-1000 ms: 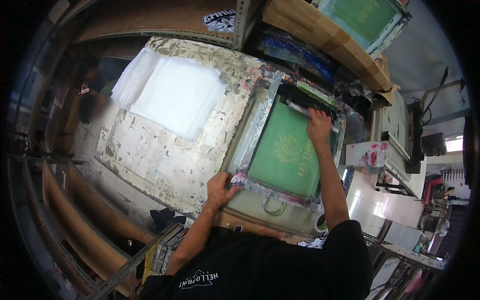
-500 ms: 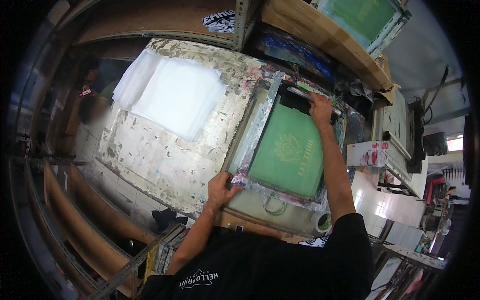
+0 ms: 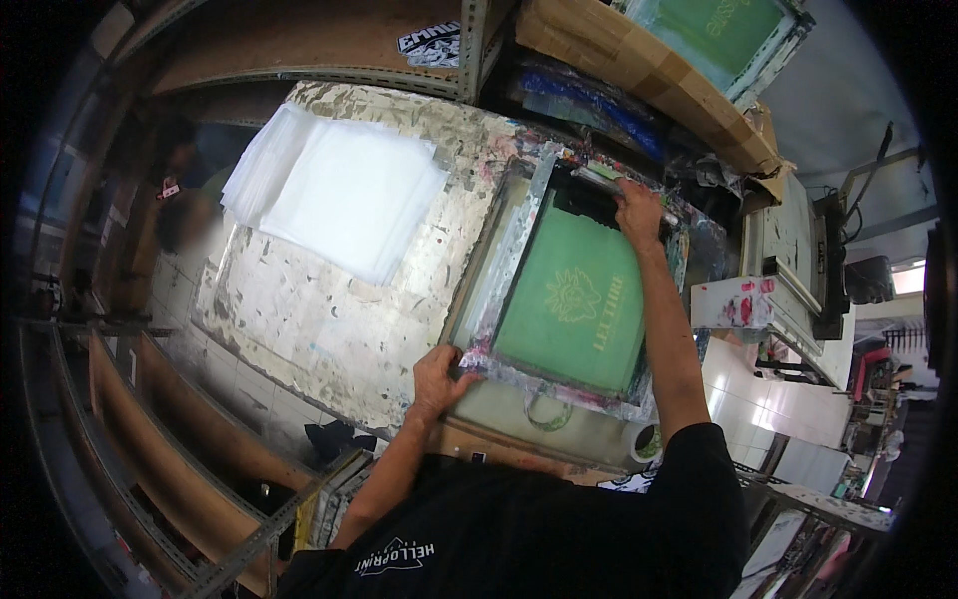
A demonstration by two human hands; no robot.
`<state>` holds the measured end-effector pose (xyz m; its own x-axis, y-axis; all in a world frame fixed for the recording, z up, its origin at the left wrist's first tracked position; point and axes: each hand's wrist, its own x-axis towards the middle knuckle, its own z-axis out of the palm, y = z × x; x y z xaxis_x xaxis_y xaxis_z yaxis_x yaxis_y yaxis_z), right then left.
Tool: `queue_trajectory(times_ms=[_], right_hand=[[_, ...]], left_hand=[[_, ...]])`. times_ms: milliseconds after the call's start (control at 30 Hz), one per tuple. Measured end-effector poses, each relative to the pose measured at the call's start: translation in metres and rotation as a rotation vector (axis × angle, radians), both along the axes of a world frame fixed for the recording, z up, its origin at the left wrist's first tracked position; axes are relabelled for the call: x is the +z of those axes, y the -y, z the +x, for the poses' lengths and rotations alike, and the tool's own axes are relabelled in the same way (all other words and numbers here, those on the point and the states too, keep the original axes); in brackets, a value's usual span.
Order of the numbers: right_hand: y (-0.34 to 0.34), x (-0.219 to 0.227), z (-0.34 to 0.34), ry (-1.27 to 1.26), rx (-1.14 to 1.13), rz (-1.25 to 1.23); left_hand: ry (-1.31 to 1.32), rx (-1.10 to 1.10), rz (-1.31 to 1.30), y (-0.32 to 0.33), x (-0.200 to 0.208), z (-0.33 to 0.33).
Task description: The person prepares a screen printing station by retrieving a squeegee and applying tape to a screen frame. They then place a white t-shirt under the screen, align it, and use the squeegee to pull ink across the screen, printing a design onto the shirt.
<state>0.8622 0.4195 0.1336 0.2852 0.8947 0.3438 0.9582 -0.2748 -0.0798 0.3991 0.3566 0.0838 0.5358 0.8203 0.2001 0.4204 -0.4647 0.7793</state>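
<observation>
A screen-printing frame (image 3: 515, 262) with a green mesh (image 3: 589, 275) and a pale yellowish design lies on the right part of the work table. Its near left corner is pinched by my left hand (image 3: 437, 381), fingers closed round the paint-stained edge. At the far end of the mesh, my right hand (image 3: 640, 215) is closed on a squeegee (image 3: 597, 181), which lies in a strip of black ink. The arm above it covers part of the frame's right side. Left of the frame sits a loose stack of thin white sheets (image 3: 359, 195).
The stained table (image 3: 309, 314) runs left. Near the frame's close edge are a tape roll (image 3: 550, 413) and a cup (image 3: 645, 442). Behind stand a cardboard box (image 3: 649, 75) and another green screen (image 3: 714, 45). Wooden shelves (image 3: 185, 399) flank the left, where a blurred person (image 3: 190, 215) shows.
Both hands keep nearly the same places on the frame and squeegee. The whole view has shifted slightly.
</observation>
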Motion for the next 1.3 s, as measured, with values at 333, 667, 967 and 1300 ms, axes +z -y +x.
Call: queue_trajectory(times_ms=[333,667,967,1300], right_hand=[[0.028,0.000,-0.032,0.068,0.000,-0.066],[0.025,0.012,-0.051,0.106,0.061,0.140],[0.010,-0.012,-0.022,0.079,0.021,0.072],[0.038,-0.003,-0.053,0.048,0.035,0.042]], left_hand=[[-0.018,0.003,-0.012,0.002,-0.002,-0.001],[-0.016,0.005,-0.003,0.001,0.002,-0.001],[-0.018,0.007,0.005,0.001,0.003,0.000],[-0.009,0.003,0.040,0.000,0.002,0.000]])
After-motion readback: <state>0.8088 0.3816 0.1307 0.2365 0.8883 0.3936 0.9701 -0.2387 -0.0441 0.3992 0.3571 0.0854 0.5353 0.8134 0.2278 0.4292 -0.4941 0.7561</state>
